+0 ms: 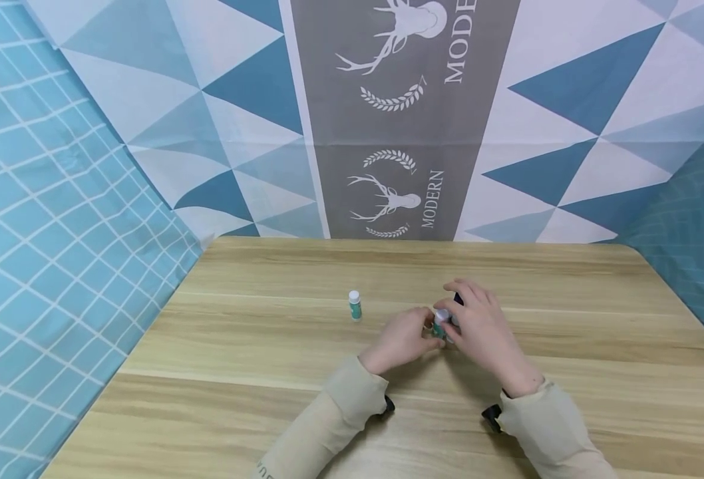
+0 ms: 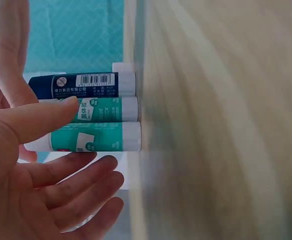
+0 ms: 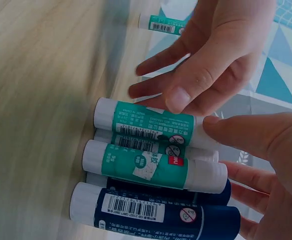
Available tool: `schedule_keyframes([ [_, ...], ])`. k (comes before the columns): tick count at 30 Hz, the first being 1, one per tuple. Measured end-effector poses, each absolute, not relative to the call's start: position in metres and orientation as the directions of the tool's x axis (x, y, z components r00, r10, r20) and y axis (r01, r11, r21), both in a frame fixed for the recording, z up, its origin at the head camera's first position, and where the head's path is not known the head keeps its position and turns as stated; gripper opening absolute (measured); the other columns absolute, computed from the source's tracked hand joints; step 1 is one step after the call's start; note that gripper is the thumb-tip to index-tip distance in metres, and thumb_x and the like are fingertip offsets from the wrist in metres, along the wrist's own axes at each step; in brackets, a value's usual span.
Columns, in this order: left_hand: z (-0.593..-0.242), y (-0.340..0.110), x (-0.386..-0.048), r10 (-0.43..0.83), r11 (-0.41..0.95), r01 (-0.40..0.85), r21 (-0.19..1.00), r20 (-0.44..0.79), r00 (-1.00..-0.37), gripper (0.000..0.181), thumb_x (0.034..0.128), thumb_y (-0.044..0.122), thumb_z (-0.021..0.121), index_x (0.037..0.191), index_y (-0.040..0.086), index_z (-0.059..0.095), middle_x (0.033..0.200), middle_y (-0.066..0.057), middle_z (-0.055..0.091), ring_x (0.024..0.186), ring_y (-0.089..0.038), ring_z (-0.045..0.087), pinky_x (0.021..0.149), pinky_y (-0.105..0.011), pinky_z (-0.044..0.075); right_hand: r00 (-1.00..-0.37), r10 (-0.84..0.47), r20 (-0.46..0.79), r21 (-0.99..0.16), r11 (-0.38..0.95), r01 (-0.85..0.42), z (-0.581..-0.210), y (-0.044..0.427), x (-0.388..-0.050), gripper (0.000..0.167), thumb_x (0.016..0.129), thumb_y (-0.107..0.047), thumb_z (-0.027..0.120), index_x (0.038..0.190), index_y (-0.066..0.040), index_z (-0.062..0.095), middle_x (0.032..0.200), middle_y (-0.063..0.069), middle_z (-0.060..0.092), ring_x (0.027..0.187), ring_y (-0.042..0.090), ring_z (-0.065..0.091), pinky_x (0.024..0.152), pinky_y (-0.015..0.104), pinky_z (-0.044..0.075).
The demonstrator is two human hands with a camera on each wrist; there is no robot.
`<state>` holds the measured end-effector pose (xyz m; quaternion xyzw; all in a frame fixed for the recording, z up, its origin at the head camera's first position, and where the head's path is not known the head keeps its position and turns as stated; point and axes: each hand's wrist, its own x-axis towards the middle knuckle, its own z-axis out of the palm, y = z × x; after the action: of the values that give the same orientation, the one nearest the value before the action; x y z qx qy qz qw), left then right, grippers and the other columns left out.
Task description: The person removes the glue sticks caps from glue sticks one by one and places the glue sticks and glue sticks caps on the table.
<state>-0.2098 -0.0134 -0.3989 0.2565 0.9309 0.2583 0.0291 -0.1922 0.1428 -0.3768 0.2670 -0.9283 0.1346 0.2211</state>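
Observation:
Between the two hands, several green and navy glue sticks stand upright in a tight group. My left hand [image 1: 402, 339] [image 2: 46, 175] holds a green stick [image 2: 98, 136] at the group's near left side, thumb and index finger around it and the other fingers spread. From the right, my right hand [image 1: 485, 329] [image 3: 280, 165] curls round the group, its thumb on the top end of a green stick [image 3: 150, 120] and its fingers behind the navy sticks [image 3: 131, 207] [image 2: 96, 85]. Another green stick [image 3: 146, 165] stands among them, and fingers partly hide the rest.
A single green glue stick with a white cap [image 1: 354, 306] [image 3: 160, 24] stands apart, left of the group. Wood-grain table [image 1: 238, 346] lies beneath. Behind it hangs a patterned cloth [image 1: 256, 86], with blue checked cloth [image 1: 58, 233] at the left.

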Motion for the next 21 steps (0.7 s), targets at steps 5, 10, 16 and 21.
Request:
schedule_keyframes([
  [5, -0.4023, -0.0143, -0.2118, 0.517, 0.7, 0.456, 0.55, 0.051, -0.855, 0.026, 0.0828, 0.024, 0.066, 0.102, 0.008, 0.059, 0.093, -0.001, 0.062, 0.076, -0.007, 0.055, 0.063, -0.015, 0.043, -0.731, -0.456, 0.508, -0.097, 0.813, -0.574, -0.3793, 0.1415, -0.1908, 0.022, 0.072, -0.012, 0.075, 0.093, -0.008, 0.067, 0.115, 0.015, 0.057, 0.115, 0.035, 0.046, 0.094, 0.053, 0.035],
  [10, -0.4042, -0.015, -0.2122, 0.524, 0.687, 0.478, 0.547, 0.083, -0.848, 0.013, 0.0879, 0.019, 0.058, 0.096, 0.009, 0.058, 0.086, 0.002, 0.058, 0.068, -0.006, 0.049, 0.059, -0.015, 0.04, -0.715, -0.475, 0.513, -0.069, 0.807, -0.586, -0.3802, 0.1393, -0.1899, 0.024, 0.071, -0.006, 0.075, 0.094, -0.007, 0.067, 0.108, 0.01, 0.062, 0.112, 0.031, 0.049, 0.097, 0.048, 0.033],
  [16, -0.4064, -0.0161, -0.2125, 0.525, 0.691, 0.495, 0.527, 0.104, -0.845, 0.01, 0.0884, 0.016, 0.057, 0.095, 0.009, 0.057, 0.084, 0.002, 0.058, 0.067, -0.006, 0.048, 0.059, -0.015, 0.039, -0.701, -0.475, 0.533, -0.068, 0.801, -0.594, -0.3809, 0.1367, -0.1886, 0.026, 0.068, -0.004, 0.076, 0.092, -0.008, 0.067, 0.098, 0.008, 0.066, 0.109, 0.03, 0.054, 0.1, 0.047, 0.03],
  [21, -0.407, -0.0173, -0.2114, 0.529, 0.686, 0.507, 0.523, 0.12, -0.84, 0.012, 0.0871, 0.017, 0.06, 0.094, 0.008, 0.058, 0.085, 0.001, 0.059, 0.069, -0.005, 0.051, 0.06, -0.015, 0.041, -0.696, -0.474, 0.54, -0.08, 0.794, -0.603, -0.3811, 0.1344, -0.1882, 0.025, 0.067, -0.002, 0.076, 0.09, -0.008, 0.066, 0.094, 0.007, 0.067, 0.108, 0.029, 0.055, 0.099, 0.047, 0.032],
])
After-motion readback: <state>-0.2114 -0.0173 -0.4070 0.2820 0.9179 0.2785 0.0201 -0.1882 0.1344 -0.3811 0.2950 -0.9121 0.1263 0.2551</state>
